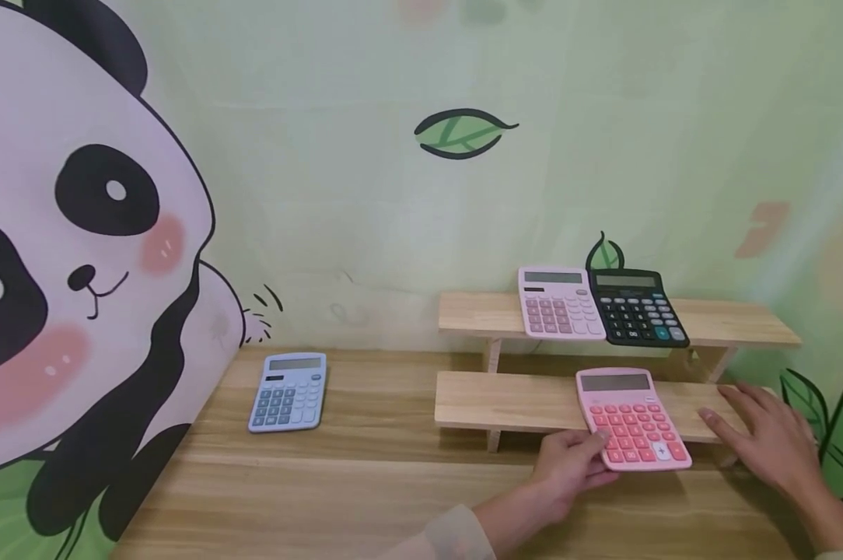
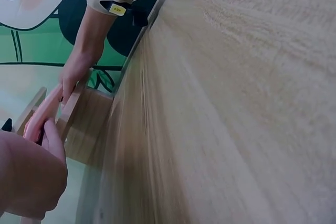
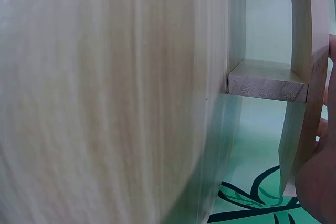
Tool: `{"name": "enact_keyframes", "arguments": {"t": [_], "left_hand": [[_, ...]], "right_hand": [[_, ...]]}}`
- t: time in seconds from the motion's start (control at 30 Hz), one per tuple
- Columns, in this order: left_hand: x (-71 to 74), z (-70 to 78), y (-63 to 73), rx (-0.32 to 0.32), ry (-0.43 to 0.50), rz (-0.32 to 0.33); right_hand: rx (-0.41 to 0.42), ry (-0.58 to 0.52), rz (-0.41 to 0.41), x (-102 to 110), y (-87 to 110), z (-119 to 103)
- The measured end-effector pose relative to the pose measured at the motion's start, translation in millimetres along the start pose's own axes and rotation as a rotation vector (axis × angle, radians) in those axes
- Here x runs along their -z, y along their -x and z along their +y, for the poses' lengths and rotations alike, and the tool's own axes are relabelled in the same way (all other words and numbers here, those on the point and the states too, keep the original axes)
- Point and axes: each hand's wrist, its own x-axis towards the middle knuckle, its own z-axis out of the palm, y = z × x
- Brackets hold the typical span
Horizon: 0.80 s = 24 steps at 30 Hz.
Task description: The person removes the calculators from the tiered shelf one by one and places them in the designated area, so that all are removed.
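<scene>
Head view: a light-blue rectangular calculator [image 1: 288, 393] lies on the wood-grained table [image 1: 288, 498]; pale-pink [image 1: 561, 303] and black [image 1: 638, 307] rectangular calculators sit side by side at the light-wood upper shelf [image 1: 736, 323]; below, the left hand [image 1: 568, 467] pinches a coral-keyed pink calculator [image 1: 631, 424] at the lower shelf [image 1: 498, 400]; the right hand [image 1: 771, 435], fingers loosely spread, rests at its right end.

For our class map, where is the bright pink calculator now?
In the head view, the bright pink calculator is right of centre, across the front of the lower shelf, gripped by the left hand.
</scene>
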Motion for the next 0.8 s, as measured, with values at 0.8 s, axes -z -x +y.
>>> {"name": "enact_keyframes", "arguments": {"t": [0.8], "left_hand": [[18.1, 12.5, 5.6, -0.040, -0.053, -0.139]], "right_hand": [[0.000, -0.005, 0.000, 0.4, -0.5, -1.5]]}}
